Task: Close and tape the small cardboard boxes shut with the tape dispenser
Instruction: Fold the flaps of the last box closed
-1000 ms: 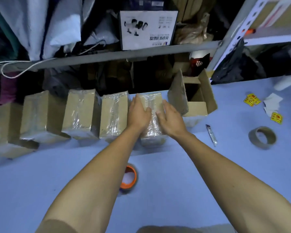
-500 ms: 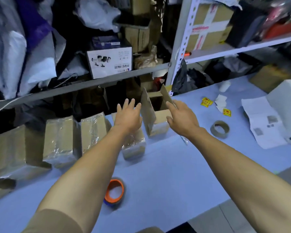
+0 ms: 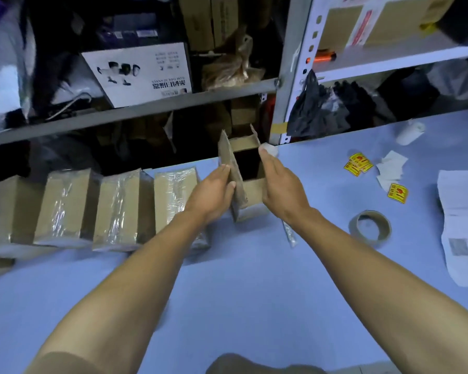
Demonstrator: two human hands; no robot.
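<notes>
Both hands at the open cardboard box point(image 3: 250, 195) on the blue table point(image 3: 254, 279).
The left hand point(image 3: 214, 193) pinches the box's raised left flap point(image 3: 231, 168) between fingers and thumb; the right hand point(image 3: 280, 184) lies with straight fingers against the box's right side, grasping nothing. The box stands near the table's far edge, flaps up, just right of a row of taped boxes point(image 3: 119, 209). Yellow stickers point(image 3: 358, 163) bear red print too small to read; the white carton point(image 3: 146, 71) on the metal shelf point(image 3: 135, 112) shows product pictures and inverted characters. A tape roll point(image 3: 370, 228) lies to the right.
</notes>
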